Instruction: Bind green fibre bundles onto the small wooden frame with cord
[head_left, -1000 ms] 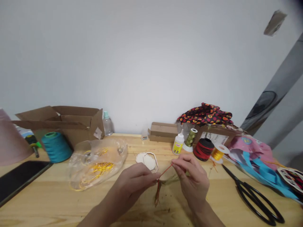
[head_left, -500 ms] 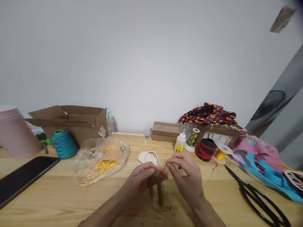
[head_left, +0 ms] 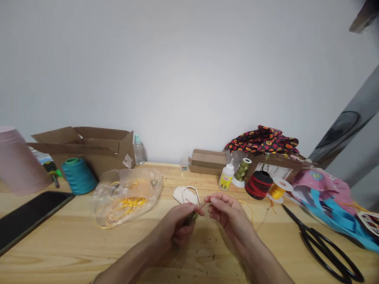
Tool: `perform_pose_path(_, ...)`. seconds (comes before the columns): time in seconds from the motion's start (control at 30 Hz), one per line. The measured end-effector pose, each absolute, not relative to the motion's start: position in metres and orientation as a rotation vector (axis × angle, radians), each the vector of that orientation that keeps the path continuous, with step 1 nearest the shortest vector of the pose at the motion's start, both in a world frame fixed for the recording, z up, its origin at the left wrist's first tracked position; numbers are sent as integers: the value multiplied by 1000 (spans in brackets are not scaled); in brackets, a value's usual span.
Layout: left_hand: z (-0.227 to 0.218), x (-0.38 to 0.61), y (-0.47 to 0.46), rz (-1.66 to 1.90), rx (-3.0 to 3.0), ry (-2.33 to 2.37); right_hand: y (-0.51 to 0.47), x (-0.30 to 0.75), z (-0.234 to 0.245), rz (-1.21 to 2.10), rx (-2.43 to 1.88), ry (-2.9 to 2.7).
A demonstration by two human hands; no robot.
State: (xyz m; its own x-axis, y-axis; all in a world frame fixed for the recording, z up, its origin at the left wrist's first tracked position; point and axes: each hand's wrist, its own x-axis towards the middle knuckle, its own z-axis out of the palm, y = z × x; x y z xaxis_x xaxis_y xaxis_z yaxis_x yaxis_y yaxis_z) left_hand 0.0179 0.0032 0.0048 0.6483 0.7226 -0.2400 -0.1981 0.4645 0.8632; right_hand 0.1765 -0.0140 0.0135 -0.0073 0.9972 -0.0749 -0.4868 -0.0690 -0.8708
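My left hand (head_left: pixel 178 224) is closed around an olive-green bundle of threads (head_left: pixel 191 217), like a tassel, mostly hidden in the fingers. A thin red thread (head_left: pixel 203 205) runs from the top of that bundle across to my right hand (head_left: pixel 229 213), which pinches its other end between thumb and forefinger. Just beyond my left fingers lies a flat, pale cut-out piece (head_left: pixel 180 194) with a loop-shaped outline. Past my right hand stands a white glue bottle (head_left: pixel 226 178) with a yellow label.
Black scissors (head_left: pixel 324 246) lie at right, near a red-and-black thread spool (head_left: pixel 259 184) and a yellow spool (head_left: pixel 278 190). On the left are a plastic bag of yellow cord (head_left: pixel 127 197), a teal thread cone (head_left: pixel 78 177), a phone (head_left: pixel 31 215) and an open cardboard box (head_left: pixel 100 156).
The green bundle hung down below my left hand; now it is gathered inside that hand's curled fingers. My right hand still pinches the red thread, now stretched sideways between the hands.
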Motion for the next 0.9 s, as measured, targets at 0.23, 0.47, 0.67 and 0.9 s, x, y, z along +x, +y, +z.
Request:
perform_pose_path(0.23, 0, 19, 4, 627, 1057, 632, -15, 177, 14, 1626, -765, -595)
perform_pose_path(0.47, -2, 19, 8, 581, 1138, 705, -11, 180, 10, 1191, -974, -726)
perform_pose_path(0.67, 6, 21, 4, 615, 1297, 790, -15, 171, 17, 877, -1083, -1472)
perform_pose_path(0.9, 6, 21, 1, 642, 1528, 750, -18, 164, 10, 604, -1127, -1762)
